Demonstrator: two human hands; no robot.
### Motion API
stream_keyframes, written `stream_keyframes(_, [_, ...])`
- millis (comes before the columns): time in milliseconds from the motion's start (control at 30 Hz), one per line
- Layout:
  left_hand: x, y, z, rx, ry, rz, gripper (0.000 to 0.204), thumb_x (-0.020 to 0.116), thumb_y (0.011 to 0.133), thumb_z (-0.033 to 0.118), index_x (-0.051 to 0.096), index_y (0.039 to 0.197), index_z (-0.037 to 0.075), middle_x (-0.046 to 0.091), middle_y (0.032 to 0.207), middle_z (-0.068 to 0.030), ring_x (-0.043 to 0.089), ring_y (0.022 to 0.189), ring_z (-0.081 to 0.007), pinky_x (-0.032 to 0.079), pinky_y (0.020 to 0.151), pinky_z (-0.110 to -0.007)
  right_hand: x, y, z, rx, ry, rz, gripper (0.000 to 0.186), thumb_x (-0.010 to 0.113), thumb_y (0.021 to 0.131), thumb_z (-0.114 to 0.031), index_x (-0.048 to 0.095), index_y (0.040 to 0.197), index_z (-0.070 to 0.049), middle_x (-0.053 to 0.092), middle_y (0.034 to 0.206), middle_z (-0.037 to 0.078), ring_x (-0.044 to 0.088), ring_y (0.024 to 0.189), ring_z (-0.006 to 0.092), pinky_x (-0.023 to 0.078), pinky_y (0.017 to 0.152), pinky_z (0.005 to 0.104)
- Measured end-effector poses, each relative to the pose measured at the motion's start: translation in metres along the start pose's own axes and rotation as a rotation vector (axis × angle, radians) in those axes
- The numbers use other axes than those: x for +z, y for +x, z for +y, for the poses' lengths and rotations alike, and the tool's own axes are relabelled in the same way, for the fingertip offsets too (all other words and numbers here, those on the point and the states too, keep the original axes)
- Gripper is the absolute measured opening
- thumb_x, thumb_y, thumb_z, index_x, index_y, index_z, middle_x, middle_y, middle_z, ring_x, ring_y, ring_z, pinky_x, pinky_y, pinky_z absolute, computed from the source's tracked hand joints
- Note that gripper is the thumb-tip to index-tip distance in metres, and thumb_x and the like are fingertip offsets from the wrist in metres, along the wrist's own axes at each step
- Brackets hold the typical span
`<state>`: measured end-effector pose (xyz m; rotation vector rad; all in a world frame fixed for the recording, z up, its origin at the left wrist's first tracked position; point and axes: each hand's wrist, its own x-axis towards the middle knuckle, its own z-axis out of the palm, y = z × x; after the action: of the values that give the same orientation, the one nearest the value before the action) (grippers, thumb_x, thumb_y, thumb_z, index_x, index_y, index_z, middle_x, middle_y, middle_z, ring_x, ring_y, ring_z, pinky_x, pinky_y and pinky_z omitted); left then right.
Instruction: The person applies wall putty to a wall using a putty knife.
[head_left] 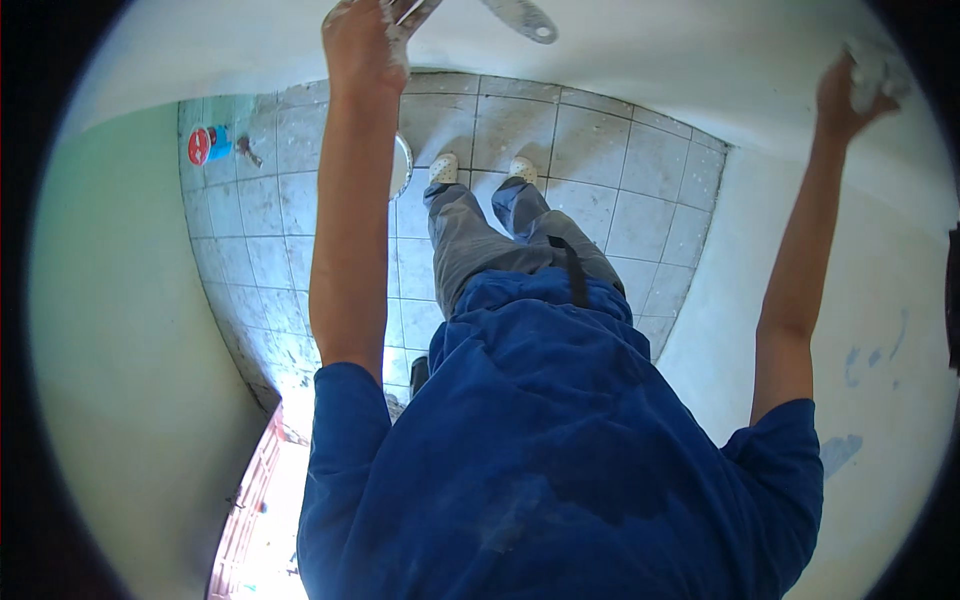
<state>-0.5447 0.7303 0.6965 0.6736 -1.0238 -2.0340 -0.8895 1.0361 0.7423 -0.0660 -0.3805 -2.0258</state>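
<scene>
My left hand (pixel 362 55), smeared with white material, is closed on a metal tool (pixel 412 14) at the top edge, close to the pale wall (pixel 660 50). To its right, a whitened tool handle (pixel 520 18) with a hole in its end juts into view; what holds it is out of sight. My right hand (pixel 840 95) is raised at the upper right, fingers curled round a white, crumpled-looking lump (pixel 870 75) against the wall. I cannot make out what that lump is.
A grey tiled floor (pixel 590 150) lies below, around my feet in pale clogs. Behind my left forearm is a white round bucket (pixel 402 165). A red and blue container (pixel 205 145) stands at the left. Walls (pixel 120 260) enclose both sides; a bright opening with pink bars (pixel 258 470) is at lower left.
</scene>
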Motion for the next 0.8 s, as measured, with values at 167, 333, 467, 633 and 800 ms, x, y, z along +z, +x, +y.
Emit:
stream_keyframes(167, [-0.001, -0.004, 0.009, 0.012, -0.040, 0.100, 0.035, 0.043, 0.081, 0.017, 0.042, 0.105, -0.008, 0.048, 0.096, -0.0162, 0.051, 0.085, -0.0251, 0.045, 0.078, -0.037, 0.043, 0.008, -0.029, -0.270, -0.802, 0.027, 0.063, 0.065, 0.062, -0.045, 0.047, 0.104, -0.002, 0.054, 0.092, 0.002, 0.049, 0.083, 0.0085, 0.038, 0.078, 0.0215])
stream_keyframes(333, [-0.010, -0.005, 0.013, -0.003, -0.106, 0.136, 0.033, 0.045, 0.080, 0.014, 0.043, 0.104, -0.009, 0.049, 0.098, -0.0165, 0.052, 0.081, -0.0249, 0.045, 0.078, -0.037, 0.006, 0.017, -0.002, 0.324, 0.010, -0.173, 0.067, 0.063, 0.063, -0.042, 0.040, 0.110, 0.000, 0.048, 0.106, 0.010, 0.044, 0.096, 0.0190, 0.033, 0.085, 0.0334])
stream_keyframes(467, [-0.019, -0.008, 0.026, -0.003, -0.137, 0.159, 0.030, 0.047, 0.079, 0.011, 0.045, 0.101, -0.009, 0.051, 0.094, -0.0152, 0.053, 0.078, -0.0227, 0.046, 0.077, -0.036, -0.018, 0.007, 0.055, 0.917, 2.477, 0.027, 0.049, 0.051, 0.077, -0.025, 0.034, 0.112, 0.004, 0.039, 0.114, 0.020, 0.033, 0.108, 0.0309, 0.023, 0.089, 0.0474])
stream_keyframes(633, [-0.018, -0.014, 0.035, -0.017, -0.115, 0.191, 0.027, 0.049, 0.078, 0.011, 0.048, 0.097, -0.008, 0.054, 0.088, -0.0134, 0.053, 0.073, -0.0201, 0.047, 0.074, -0.033, -0.026, 0.014, 0.056, 1.031, 2.500, -0.035, 0.051, 0.054, 0.075, -0.027, 0.036, 0.112, 0.004, 0.031, 0.117, 0.023, 0.031, 0.106, 0.0358, 0.022, 0.088, 0.0490])
stream_keyframes(800, [-0.017, -0.019, 0.025, -0.037, -0.183, 0.198, 0.023, 0.053, 0.076, 0.011, 0.052, 0.091, -0.006, 0.055, 0.082, -0.0116, 0.054, 0.072, -0.0189, 0.048, 0.070, -0.030, -0.028, 0.014, 0.050, 1.154, 2.501, -0.141, 0.054, 0.057, 0.073, -0.030, 0.038, 0.111, 0.003, 0.021, 0.122, 0.026, 0.028, 0.104, 0.0420, 0.021, 0.087, 0.0510])
